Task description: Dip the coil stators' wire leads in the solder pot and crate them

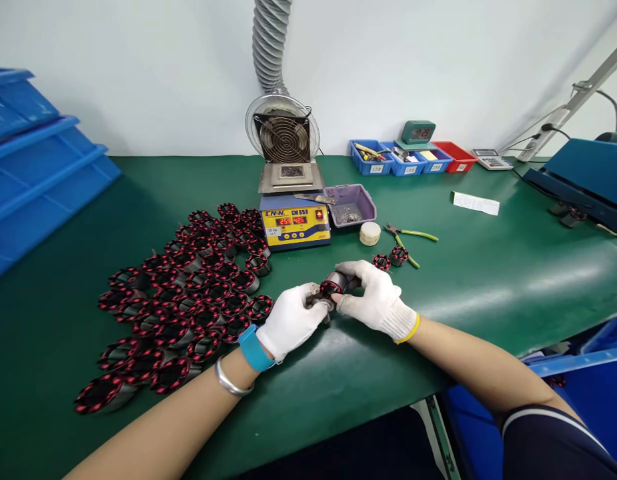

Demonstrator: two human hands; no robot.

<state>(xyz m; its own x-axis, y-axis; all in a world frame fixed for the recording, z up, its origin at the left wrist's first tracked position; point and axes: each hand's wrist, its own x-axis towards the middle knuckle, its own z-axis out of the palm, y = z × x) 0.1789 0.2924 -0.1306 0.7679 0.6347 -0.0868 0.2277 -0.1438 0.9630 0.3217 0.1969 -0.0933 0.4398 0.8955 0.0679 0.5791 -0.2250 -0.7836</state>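
Both hands wear white knit gloves and meet over the green table mat (468,280). My left hand (289,321) is closed on a small dark part whose shape I cannot make out. My right hand (375,298) grips a wound coil stator (333,287), black with red windings, held between the two hands. A large pile of the same stators (188,293) lies to the left of my hands. Two more stators (391,258) sit just beyond my right hand.
A solder pot with red digital readout (295,223) stands behind the hands under a fume fan and hose (283,137). A purple tray (351,203), a white round tin (370,233), green-handled cutters (411,237), small parts bins (408,159) and stacked blue crates (33,160) surround it.
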